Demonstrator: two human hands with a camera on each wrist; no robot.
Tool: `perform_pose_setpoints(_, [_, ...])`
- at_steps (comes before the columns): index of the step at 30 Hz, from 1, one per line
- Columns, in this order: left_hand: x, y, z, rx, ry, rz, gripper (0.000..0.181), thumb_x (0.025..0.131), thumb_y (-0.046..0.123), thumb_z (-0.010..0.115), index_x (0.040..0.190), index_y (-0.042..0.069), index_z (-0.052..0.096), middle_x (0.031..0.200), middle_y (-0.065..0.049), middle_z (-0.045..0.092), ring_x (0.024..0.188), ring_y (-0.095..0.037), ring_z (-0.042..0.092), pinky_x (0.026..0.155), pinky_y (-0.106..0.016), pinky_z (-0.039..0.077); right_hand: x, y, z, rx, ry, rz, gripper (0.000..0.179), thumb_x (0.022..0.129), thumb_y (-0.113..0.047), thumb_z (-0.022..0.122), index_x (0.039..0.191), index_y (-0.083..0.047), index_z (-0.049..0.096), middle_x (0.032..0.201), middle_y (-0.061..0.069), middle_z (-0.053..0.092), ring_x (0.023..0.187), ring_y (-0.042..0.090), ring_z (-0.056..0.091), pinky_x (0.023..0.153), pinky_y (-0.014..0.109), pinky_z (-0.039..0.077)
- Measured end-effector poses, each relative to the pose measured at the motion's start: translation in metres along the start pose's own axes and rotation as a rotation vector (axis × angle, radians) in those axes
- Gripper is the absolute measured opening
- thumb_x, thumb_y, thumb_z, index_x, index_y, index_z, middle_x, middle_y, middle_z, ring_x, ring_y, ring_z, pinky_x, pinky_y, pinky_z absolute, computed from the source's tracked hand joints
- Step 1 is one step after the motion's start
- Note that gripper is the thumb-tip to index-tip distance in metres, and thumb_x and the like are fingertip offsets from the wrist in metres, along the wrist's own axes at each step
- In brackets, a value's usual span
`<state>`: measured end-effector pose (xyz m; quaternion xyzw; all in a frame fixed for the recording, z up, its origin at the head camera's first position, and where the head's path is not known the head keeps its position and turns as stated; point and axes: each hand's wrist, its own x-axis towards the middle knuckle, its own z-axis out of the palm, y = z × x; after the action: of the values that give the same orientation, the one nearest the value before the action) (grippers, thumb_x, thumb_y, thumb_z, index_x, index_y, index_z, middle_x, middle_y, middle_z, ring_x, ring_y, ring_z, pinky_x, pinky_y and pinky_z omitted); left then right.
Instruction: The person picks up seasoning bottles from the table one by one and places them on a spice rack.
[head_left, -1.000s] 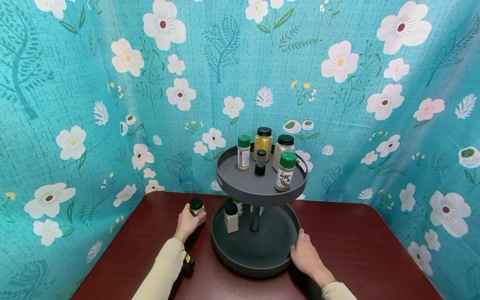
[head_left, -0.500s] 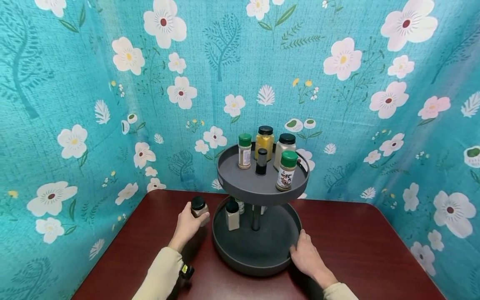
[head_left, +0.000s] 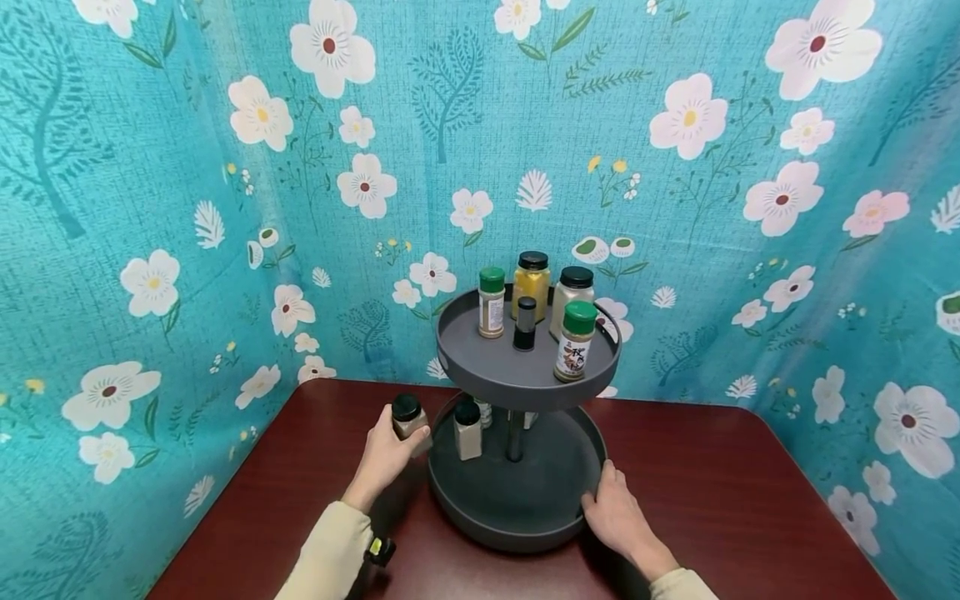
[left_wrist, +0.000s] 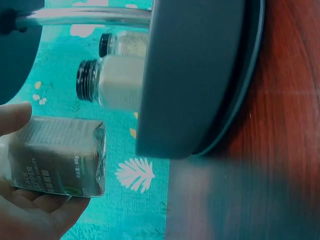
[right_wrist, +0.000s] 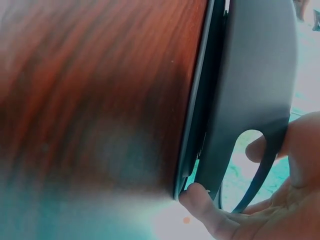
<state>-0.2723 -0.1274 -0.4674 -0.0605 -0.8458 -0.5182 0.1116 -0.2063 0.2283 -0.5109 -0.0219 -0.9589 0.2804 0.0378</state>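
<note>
My left hand (head_left: 384, 458) grips a square clear spice jar (head_left: 408, 421) with a black lid, just left of the lower tray of a dark two-tier rack (head_left: 517, 540). In the left wrist view the pepper jar (left_wrist: 57, 157) is off the table, its base pointing toward the tray side, thumb on one side and fingers on the other. My right hand (head_left: 618, 517) holds the lower tray's right rim. The right wrist view has the thumb at the handle cutout and fingers curled round the tray wall (right_wrist: 255, 70).
A black-capped jar (head_left: 468, 437) stands at the lower tray's left, with others partly hidden behind. On the upper tray (head_left: 525, 385) stand several jars, including a green-capped one (head_left: 574, 346) and a yellow one (head_left: 531, 287). The red-brown table (head_left: 720, 492) meets a floral curtain (head_left: 675, 208).
My left hand has lifted the pepper jar and carried it rightward, closer to the lower tray. The right hand keeps its place on the rim.
</note>
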Motion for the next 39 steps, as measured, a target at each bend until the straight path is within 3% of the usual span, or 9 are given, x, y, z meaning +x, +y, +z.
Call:
perform_pose_setpoints(15, [-0.010,0.022,0.020,-0.047,-0.077,0.115,0.040,0.084,0.022,0.073,0.115,0.009,0.051,0.104,-0.008,0.063,0.088,-0.019,0.061,0.070,-0.035,0.051,-0.002,-0.001,-0.002,0.004,-0.002,0.003,0.069,0.086,-0.011,0.051,0.136,0.022,0.019,0.130,0.040,0.034,0.105,0.051,0.050,0.087,0.056,0.042])
perform_pose_setpoints(21, [-0.016,0.033,0.024,-0.071,-0.123,0.123,0.041,0.084,0.022,0.072,0.117,0.011,0.051,0.106,-0.005,0.064,0.089,-0.016,0.060,0.072,-0.035,0.049,-0.001,-0.001,-0.005,-0.016,-0.009,0.002,0.069,0.085,-0.010,0.051,0.137,0.022,0.018,0.130,0.040,0.034,0.103,0.050,0.052,0.087,0.055,0.042])
perform_pose_setpoints(27, [-0.019,0.040,0.030,-0.053,-0.169,0.144,0.043,0.086,0.026,0.070,0.120,0.011,0.049,0.085,0.000,0.059,0.068,-0.015,0.052,0.059,-0.031,0.044,0.000,0.000,-0.004,-0.026,-0.004,-0.001,0.068,0.085,-0.010,0.051,0.136,0.022,0.019,0.129,0.040,0.035,0.101,0.049,0.053,0.086,0.055,0.042])
perform_pose_setpoints(34, [-0.022,0.042,0.036,-0.069,-0.205,0.154,0.052,0.087,0.028,0.069,0.129,0.010,0.046,0.116,-0.007,0.062,0.097,-0.018,0.061,0.074,-0.035,0.049,-0.001,-0.001,-0.001,-0.028,-0.011,0.013,0.069,0.085,-0.010,0.050,0.137,0.022,0.018,0.129,0.039,0.035,0.098,0.048,0.054,0.085,0.055,0.043])
perform_pose_setpoints(39, [-0.023,0.040,0.038,-0.078,-0.209,0.143,0.053,0.086,0.027,0.070,0.129,0.010,0.046,0.115,-0.008,0.062,0.095,-0.019,0.061,0.072,-0.035,0.050,-0.002,-0.002,0.000,-0.033,0.009,0.004,0.069,0.084,-0.011,0.053,0.136,0.021,0.020,0.125,0.039,0.038,0.094,0.047,0.056,0.083,0.055,0.044])
